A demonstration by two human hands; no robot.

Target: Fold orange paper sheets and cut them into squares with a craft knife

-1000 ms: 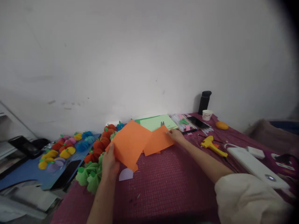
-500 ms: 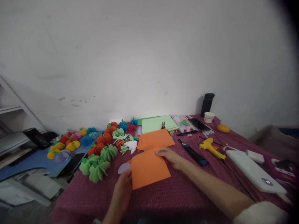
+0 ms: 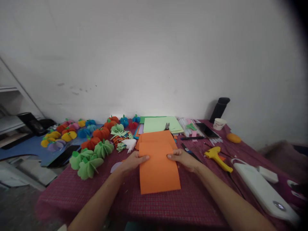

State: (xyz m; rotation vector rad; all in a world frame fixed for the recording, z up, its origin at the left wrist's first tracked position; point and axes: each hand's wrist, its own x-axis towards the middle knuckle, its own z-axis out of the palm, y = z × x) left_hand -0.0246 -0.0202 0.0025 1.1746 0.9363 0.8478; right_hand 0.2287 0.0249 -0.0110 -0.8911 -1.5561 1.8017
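An orange sheet of paper (image 3: 159, 173) is held up above the table between my two hands. My left hand (image 3: 134, 161) grips its left edge, thumb on the front face. On the opposite edge, my right hand (image 3: 184, 158) pinches the sheet with the thumb on top and fingers behind. Another orange sheet (image 3: 156, 136) lies just beyond, partly covered by the held one. Close to my left hand are a pale purple paper circle (image 3: 116, 167), half hidden by the wrist, and a crumpled white tissue (image 3: 130, 145) beside a heap of paper scraps (image 3: 121, 140).
Paper pumpkins (image 3: 101, 133) and light green ones (image 3: 88, 165) stand at left. Green paper sheets (image 3: 162, 124) lie at the back with pliers (image 3: 166, 126). To the right are a yellow glue gun (image 3: 218, 158), a white power bank (image 3: 263, 189), a paper cup (image 3: 219, 124) and a black bottle (image 3: 219, 109).
My left hand has moved up from the sheet's lower left corner to its left edge. The sheet has turned straighter, and my right hand now grips its right edge. The view has shifted slightly.
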